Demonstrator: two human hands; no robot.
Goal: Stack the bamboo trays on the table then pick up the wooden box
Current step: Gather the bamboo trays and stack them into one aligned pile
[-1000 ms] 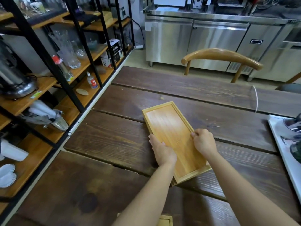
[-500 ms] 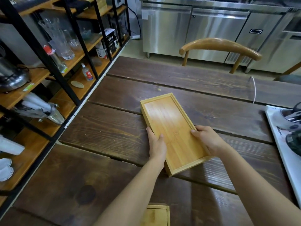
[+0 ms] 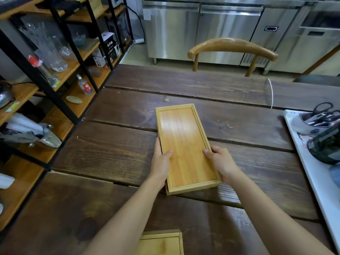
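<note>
1. Dark, grainy wooden planks form the table [image 3: 114,153].
2. Pale bamboo tray [image 3: 182,140], rectangular with a raised rim, lies mid-table, its long axis running away from the person, tilted slightly left at the far end.
3. Left hand [image 3: 161,163] grips its left rim, thumb inside; right hand [image 3: 220,162] clasps the right rim.
4. Wooden box [image 3: 161,243] sits at the near table edge.

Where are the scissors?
In the head view, the scissors stand in a white bowl on the white tray at the table's right edge.
</note>
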